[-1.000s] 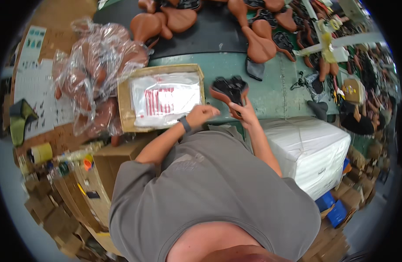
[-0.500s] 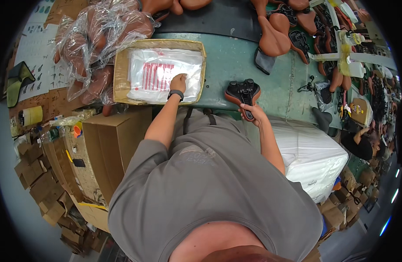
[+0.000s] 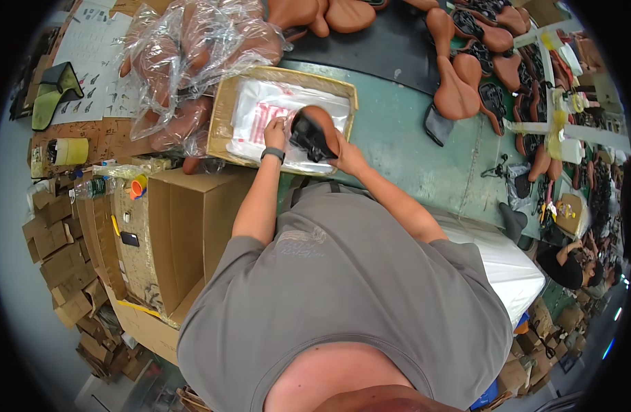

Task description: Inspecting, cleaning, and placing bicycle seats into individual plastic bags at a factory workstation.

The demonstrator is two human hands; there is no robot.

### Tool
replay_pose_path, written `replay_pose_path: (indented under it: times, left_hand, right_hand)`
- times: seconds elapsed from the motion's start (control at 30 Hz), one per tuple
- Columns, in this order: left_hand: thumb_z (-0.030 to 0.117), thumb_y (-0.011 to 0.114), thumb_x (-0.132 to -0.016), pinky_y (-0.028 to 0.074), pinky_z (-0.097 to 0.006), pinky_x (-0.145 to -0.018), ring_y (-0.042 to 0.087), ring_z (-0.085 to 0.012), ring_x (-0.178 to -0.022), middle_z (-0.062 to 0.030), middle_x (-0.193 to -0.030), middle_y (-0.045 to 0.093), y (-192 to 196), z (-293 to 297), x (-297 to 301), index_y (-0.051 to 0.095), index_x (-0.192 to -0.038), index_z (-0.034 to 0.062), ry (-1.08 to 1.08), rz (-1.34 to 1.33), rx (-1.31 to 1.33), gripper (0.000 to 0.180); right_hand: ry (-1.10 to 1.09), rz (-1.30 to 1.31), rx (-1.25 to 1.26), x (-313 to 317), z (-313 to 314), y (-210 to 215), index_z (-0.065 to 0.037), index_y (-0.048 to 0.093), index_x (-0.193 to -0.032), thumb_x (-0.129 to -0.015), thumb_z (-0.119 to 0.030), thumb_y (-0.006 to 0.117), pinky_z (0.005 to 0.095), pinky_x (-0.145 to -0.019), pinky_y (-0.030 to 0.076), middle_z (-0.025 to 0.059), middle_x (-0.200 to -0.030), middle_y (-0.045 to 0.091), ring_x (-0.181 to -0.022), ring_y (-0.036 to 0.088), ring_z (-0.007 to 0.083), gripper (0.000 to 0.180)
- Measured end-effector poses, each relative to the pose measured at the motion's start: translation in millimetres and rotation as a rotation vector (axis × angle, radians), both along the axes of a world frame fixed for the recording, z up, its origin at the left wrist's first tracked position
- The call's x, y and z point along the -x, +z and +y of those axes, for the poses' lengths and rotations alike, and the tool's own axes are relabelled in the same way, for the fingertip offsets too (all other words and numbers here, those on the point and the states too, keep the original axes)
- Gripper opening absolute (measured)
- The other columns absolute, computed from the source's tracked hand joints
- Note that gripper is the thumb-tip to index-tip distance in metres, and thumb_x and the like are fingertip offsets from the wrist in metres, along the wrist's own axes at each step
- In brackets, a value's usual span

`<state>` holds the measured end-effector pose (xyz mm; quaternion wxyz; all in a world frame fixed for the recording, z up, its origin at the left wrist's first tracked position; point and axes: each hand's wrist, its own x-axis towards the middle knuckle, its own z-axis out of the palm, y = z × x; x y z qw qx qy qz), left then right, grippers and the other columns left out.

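Observation:
A brown and black bicycle saddle (image 3: 322, 126) is in my right hand (image 3: 348, 156), tilted so its dark underside and brown cover both show. It hangs over the right part of a shallow cardboard box (image 3: 223, 113). Inside that box lies a stack of clear plastic bags (image 3: 249, 103) with red printing. My left hand (image 3: 275, 133), a dark band at its wrist, has its fingers closed on the top plastic bag, just left of the saddle.
Plastic-wrapped brown saddles (image 3: 157, 75) lie left of the box. More saddles (image 3: 457, 89) and a dark flat pouch (image 3: 437, 126) are at the right on the green table (image 3: 398, 137). An open carton (image 3: 185, 233) stands at the near left, a white wrapped bale (image 3: 497, 268) at the near right.
My right hand has carried the saddle left and up from the table to the box, turning it. My left hand stays at the bags, its fingers now at the printed part. The view has shifted.

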<state>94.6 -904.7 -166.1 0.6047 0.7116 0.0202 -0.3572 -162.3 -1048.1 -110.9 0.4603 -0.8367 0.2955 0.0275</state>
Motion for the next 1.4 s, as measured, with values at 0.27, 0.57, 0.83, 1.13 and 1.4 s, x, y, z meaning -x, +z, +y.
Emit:
replay_pose_path:
  times: [0.27,0.57,0.83,1.13,1.4]
  left_hand:
    - [0.012,0.063,-0.113,0.050,-0.044,-0.107,0.067,-0.0281,-0.105,-0.0117,-0.109,0.070,224.0,34.9,-11.3,0.073,-0.108,-0.0005,-0.539,-0.703,0.246,0.016]
    - [0.014,0.089,-0.094,0.058,-0.042,-0.106,0.071,-0.0259,-0.124,-0.0138,-0.133,0.072,278.5,-57.6,-91.6,0.061,-0.143,0.0004,-0.429,-0.152,0.396,0.057]
    - [0.029,0.085,-0.098,0.056,-0.036,-0.064,0.071,-0.0156,-0.078,-0.0083,-0.109,0.081,241.3,-276.6,-518.1,0.076,-0.132,0.0038,-0.193,-0.276,0.046,0.043]
    - [0.020,0.079,-0.096,0.063,-0.051,-0.096,0.081,-0.0447,-0.099,-0.0281,-0.122,0.080,134.7,-280.0,-691.7,0.071,-0.146,0.0011,-0.142,-0.563,-0.419,0.054]
    - [0.040,0.082,-0.105,0.042,-0.043,-0.129,0.052,-0.0290,-0.157,-0.0194,-0.165,0.059,240.9,-274.4,-359.9,0.057,-0.161,0.0008,-0.649,-0.673,0.395,0.073]
  right_hand:
    - [-0.217,-0.005,-0.793,-30.6,-27.8,57.8,-0.005,0.018,-0.178,-0.083,-0.008,0.092,0.0460,-0.072,0.064,0.0155,-0.105,0.078,-0.088,0.079,0.0328,0.120]
    - [-0.129,-0.498,-0.283,-186.8,-69.5,210.2,-0.001,0.034,-0.174,-0.088,-0.002,0.089,0.0475,-0.125,0.046,0.0259,-0.169,0.047,-0.161,0.043,0.0358,0.102]
    - [-0.324,-0.310,0.424,-376.4,-293.1,105.6,0.007,0.043,-0.167,-0.094,-0.030,0.087,0.0509,-0.123,0.048,0.0323,-0.161,0.059,-0.154,0.055,0.0440,0.093]
    - [-0.316,0.018,0.179,-495.9,-348.6,51.4,0.015,0.057,-0.145,-0.076,-0.042,0.102,0.0465,-0.109,0.058,0.0317,-0.132,0.074,-0.125,0.074,0.0407,0.100]
    - [-0.015,-0.410,0.355,-309.6,-283.5,250.6,0.008,0.072,-0.129,-0.073,-0.022,0.099,0.0400,-0.104,0.056,0.0157,-0.120,0.074,-0.117,0.073,0.0289,0.069]
